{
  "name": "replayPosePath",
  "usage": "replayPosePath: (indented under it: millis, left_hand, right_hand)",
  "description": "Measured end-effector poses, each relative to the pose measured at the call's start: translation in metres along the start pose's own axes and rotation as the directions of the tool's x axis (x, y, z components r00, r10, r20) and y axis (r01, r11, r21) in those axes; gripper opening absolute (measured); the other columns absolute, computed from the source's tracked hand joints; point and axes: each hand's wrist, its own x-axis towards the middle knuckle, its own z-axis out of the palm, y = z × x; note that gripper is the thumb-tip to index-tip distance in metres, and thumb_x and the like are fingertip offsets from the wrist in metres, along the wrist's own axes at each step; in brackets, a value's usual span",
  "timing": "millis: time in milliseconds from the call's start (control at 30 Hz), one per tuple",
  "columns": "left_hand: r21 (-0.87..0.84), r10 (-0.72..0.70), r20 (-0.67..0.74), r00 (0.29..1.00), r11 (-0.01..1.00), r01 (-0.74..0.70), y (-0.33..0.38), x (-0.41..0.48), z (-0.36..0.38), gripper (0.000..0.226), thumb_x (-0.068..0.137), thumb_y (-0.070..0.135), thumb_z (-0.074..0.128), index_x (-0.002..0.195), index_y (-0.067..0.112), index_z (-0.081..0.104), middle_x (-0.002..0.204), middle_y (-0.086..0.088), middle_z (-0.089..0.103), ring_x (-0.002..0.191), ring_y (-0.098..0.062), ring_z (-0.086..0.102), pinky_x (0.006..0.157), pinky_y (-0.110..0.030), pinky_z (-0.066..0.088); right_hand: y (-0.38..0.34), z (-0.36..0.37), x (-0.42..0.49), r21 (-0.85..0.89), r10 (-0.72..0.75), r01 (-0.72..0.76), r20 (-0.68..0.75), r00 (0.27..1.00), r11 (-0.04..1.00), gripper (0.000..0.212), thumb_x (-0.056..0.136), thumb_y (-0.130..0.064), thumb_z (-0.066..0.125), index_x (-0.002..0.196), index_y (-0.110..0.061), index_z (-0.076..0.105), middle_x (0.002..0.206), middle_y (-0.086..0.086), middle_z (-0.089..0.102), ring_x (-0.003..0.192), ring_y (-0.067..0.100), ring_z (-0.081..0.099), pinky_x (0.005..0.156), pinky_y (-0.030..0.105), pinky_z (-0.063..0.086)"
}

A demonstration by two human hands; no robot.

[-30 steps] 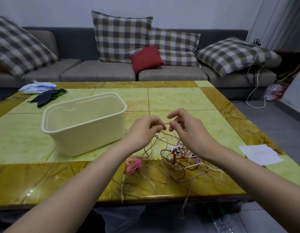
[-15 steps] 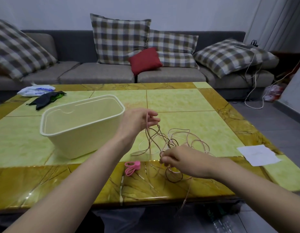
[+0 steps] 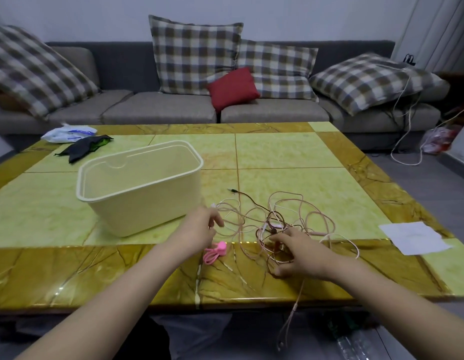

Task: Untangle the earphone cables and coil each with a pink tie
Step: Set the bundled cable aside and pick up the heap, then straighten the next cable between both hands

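Pale pink and dark earphone cables, loosely tangled loops.

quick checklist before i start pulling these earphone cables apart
1. Thin pinkish earphone cables separated: not ok, one knotted heap.
2. Right hand gripping the heap: ok, fingers curl round loops.
3. Left hand holding a strand: cannot tell.
4. Pink rubbery ties in reach: ok, lying between the hands.
5. Cables all on the glossy yellow tiled table: not ok, one strand hangs over the near edge.
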Motion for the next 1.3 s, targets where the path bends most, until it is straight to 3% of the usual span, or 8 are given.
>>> replayPosePath:
  millis: [200, 533, 767, 833, 1000, 1067, 1167, 1300]
  left_hand:
    - [0.133, 0.009, 0.111, 0.994, 0.991, -0.023, -0.012, -0.01, 0.03, 0.034, 0.081, 0.033, 0.07, 0.111, 0.021, 0.058, 0.103, 0.005, 0.047, 0.093, -0.012, 0.053, 0.081, -0.026, 0.045]
    - [0.332, 0.062, -0.094, 0.994, 0.943, -0.028, -0.021, -0.005, 0.025, 0.016, 0.091, 0.018, 0.052, 0.105, 0.022, 0.056, 0.104, 0.002, 0.053, 0.098, -0.02, 0.055, 0.063, -0.029, 0.035]
    - [0.539, 0.235, -0.119, 0.965, 0.831, -0.136, -0.007, -0.015, 0.034, 0.03, 0.093, 0.029, 0.046, 0.121, 0.025, 0.055, 0.121, 0.004, 0.056, 0.109, -0.024, 0.048, 0.089, -0.035, 0.036]
    - [0.574, 0.368, -0.141, 0.919, 0.787, -0.227, 0.007, -0.018, 0.036, 0.023, 0.084, 0.027, 0.06, 0.105, 0.023, 0.065, 0.107, 0.004, 0.065, 0.101, -0.025, 0.052, 0.085, -0.038, 0.04]
    - [0.461, 0.578, -0.063, 0.813, 0.74, -0.49, 0.027, -0.024, 0.056, 0.021, 0.064, 0.021, 0.076, 0.081, 0.023, 0.064, 0.082, 0.005, 0.063, 0.082, -0.021, 0.058, 0.073, -0.032, 0.05]
    - [0.413, 0.6, -0.032, 0.799, 0.736, -0.536, 0.034, -0.032, 0.068, 0.006, 0.075, 0.025, 0.059, 0.079, 0.023, 0.062, 0.08, 0.006, 0.06, 0.08, -0.019, 0.057, 0.076, -0.035, 0.053]
    - [0.39, 0.486, 0.004, 0.874, 0.804, -0.449, 0.043, -0.036, 0.078, 0.026, 0.082, 0.035, 0.04, 0.081, 0.026, 0.064, 0.081, 0.008, 0.061, 0.083, -0.019, 0.055, 0.086, -0.041, 0.05]
    - [0.394, 0.394, 0.025, 0.919, 0.841, -0.371, 0.052, -0.033, 0.074, 0.031, 0.096, 0.035, 0.036, 0.117, 0.024, 0.056, 0.121, 0.006, 0.053, 0.12, -0.022, 0.035, 0.104, -0.04, 0.021]
  right_hand:
    - [-0.001, 0.003, 0.01, -0.038, 0.016, -0.019, -0.071, 0.997, 0.999, 0.073, 0.08, -0.028, 0.071, 0.142, -0.025, 0.034, 0.133, 0.005, 0.04, 0.12, 0.023, 0.048, 0.097, 0.032, 0.042]
    - [0.013, 0.0, 0.022, -0.029, 0.075, -0.083, -0.23, 0.97, 0.996, 0.038, 0.085, -0.003, 0.053, 0.121, -0.015, 0.054, 0.122, 0.006, 0.053, 0.113, 0.025, 0.053, 0.091, 0.034, 0.044]
    - [0.005, -0.004, -0.012, -0.139, -0.231, 0.194, -0.347, 0.909, 0.971, 0.042, 0.088, -0.013, 0.054, 0.129, -0.022, 0.048, 0.128, -0.002, 0.039, 0.105, 0.013, 0.047, 0.076, 0.018, 0.034]
    - [0.007, -0.007, -0.025, -0.156, -0.261, 0.221, -0.312, 0.913, 0.963, 0.036, 0.083, -0.011, 0.05, 0.115, -0.027, 0.055, 0.12, -0.006, 0.043, 0.102, 0.012, 0.05, 0.073, 0.023, 0.037]
    - [0.027, -0.004, -0.04, -0.16, -0.241, 0.257, 0.114, 0.964, 0.953, 0.026, 0.081, -0.025, 0.062, 0.107, -0.033, 0.061, 0.11, -0.011, 0.046, 0.107, 0.009, 0.051, 0.087, 0.024, 0.04]
    - [0.035, 0.0, -0.042, -0.147, -0.226, 0.24, 0.106, 0.968, 0.96, 0.021, 0.081, -0.032, 0.067, 0.101, -0.03, 0.062, 0.104, -0.012, 0.045, 0.103, 0.008, 0.051, 0.083, 0.023, 0.037]
    - [0.041, 0.005, -0.041, -0.163, -0.201, 0.207, 0.054, 0.978, 0.965, 0.012, 0.082, -0.035, 0.066, 0.09, -0.026, 0.064, 0.098, -0.011, 0.048, 0.102, 0.009, 0.049, 0.082, 0.025, 0.036]
    - [0.037, 0.008, -0.04, -0.147, -0.228, 0.212, -0.1, 0.969, 0.966, 0.006, 0.089, -0.035, 0.058, 0.089, -0.029, 0.057, 0.09, -0.012, 0.047, 0.1, 0.011, 0.045, 0.084, 0.025, 0.036]
